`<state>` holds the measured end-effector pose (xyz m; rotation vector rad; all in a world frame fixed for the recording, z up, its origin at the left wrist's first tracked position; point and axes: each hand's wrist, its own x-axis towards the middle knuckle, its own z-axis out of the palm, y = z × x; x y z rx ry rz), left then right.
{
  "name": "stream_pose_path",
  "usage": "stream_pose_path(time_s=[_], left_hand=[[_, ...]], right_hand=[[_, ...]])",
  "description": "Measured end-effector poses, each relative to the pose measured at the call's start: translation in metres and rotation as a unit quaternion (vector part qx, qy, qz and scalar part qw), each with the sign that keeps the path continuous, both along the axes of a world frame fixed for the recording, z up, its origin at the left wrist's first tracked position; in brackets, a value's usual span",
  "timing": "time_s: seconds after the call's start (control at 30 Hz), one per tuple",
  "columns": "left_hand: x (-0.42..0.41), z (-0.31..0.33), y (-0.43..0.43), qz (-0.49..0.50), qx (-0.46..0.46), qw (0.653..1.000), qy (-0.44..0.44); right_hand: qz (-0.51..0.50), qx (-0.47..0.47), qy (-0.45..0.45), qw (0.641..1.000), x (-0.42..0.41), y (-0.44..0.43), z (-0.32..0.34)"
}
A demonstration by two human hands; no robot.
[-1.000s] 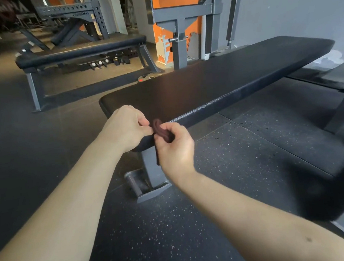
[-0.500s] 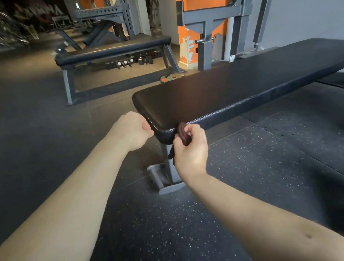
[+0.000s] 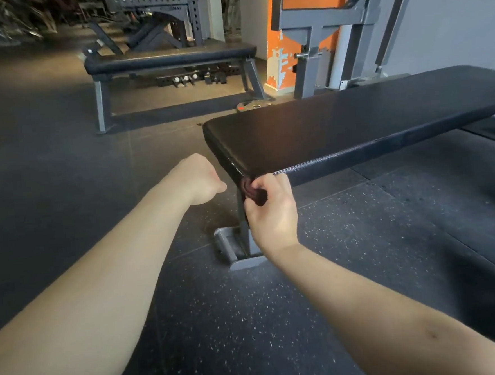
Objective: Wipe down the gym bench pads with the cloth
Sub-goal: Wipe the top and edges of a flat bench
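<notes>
The dark cloth [image 3: 252, 191] is sitting bunched against the near corner of the black bench pad [image 3: 353, 121], and the right hand [image 3: 271, 215] is gripping it with curled fingers. The left hand [image 3: 196, 179] is hovering just beside that corner, curled into a fist and holding nothing, above the speckled floor [image 3: 249, 319].

The right hand [image 3: 273, 214] grips a bunched dark cloth [image 3: 252, 192] against the near corner of the black bench pad [image 3: 353, 121]. The left hand [image 3: 198, 177] is curled in a fist just left of the pad's end, apart from it. The bench's grey foot [image 3: 236, 254] stands on speckled rubber floor [image 3: 249, 319]. A second bench [image 3: 170, 59] stands well behind.
</notes>
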<state>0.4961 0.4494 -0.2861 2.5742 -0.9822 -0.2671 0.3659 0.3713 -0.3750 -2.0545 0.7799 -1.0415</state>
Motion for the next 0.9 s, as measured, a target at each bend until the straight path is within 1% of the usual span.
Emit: stream_pose_path(time_s=[0.07, 0.13, 0.27, 0.37, 0.5, 0.57, 0.67, 0.7, 0.77, 0.83, 0.9], left_hand=[[0.002, 0.001, 0.004, -0.004, 0.008, 1.000, 0.001], [0.006, 0.001, 0.006, -0.005, 0.005, 1.000, 0.002], [0.014, 0.001, 0.010, -0.005, -0.013, 1.000, 0.008], [0.014, 0.000, 0.010, -0.012, -0.018, 1.000, 0.010], [0.017, -0.001, 0.009, -0.021, -0.016, 1.000, 0.015], [0.018, -0.001, 0.009, -0.023, -0.022, 0.999, 0.018], [0.017, -0.003, 0.009, -0.026, -0.026, 0.999, 0.019], [0.016, -0.003, 0.007, -0.028, -0.028, 0.999, 0.018], [0.014, -0.004, 0.004, -0.033, -0.030, 0.999, 0.021], [0.012, -0.005, 0.000, -0.041, -0.026, 0.999, 0.023], [0.010, -0.006, -0.004, -0.047, -0.021, 0.999, 0.018]], right_hand=[[-0.006, 0.022, 0.014, 1.000, 0.000, 0.005, -0.016], [-0.017, 0.037, 0.001, 0.999, -0.001, 0.005, -0.019], [-0.027, 0.001, -0.055, 0.998, -0.001, -0.004, 0.005], [-0.022, -0.016, -0.051, 0.998, -0.005, -0.009, 0.013], [-0.027, -0.034, -0.045, 0.998, -0.011, -0.017, 0.008], [-0.057, -0.007, -0.044, 0.997, -0.017, -0.028, 0.007], [-0.135, 0.048, -0.055, 0.988, -0.027, -0.047, 0.013], [-0.144, 0.058, -0.062, 0.986, -0.027, -0.048, 0.013], [-0.122, 0.058, -0.072, 0.988, -0.019, -0.033, 0.014], [-0.075, 0.052, -0.082, 0.992, -0.007, -0.013, 0.010], [-0.045, 0.069, -0.087, 0.993, -0.001, 0.000, 0.006]])
